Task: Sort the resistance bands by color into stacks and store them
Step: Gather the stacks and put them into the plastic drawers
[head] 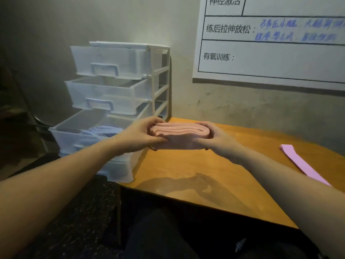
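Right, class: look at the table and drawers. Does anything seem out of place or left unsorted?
One purple band lies alone at the table's right edge, apart from the pink stack held between the left hand and right hand. Blue bands already sit in an open drawer.

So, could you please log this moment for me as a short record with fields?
held: pink stack, off the table
left hand: grips the stack's left end
right hand: grips its right end
drawers: three pulled out
third drawer: blue bands inside
table: purple band lying flat at right
wall: whiteboard
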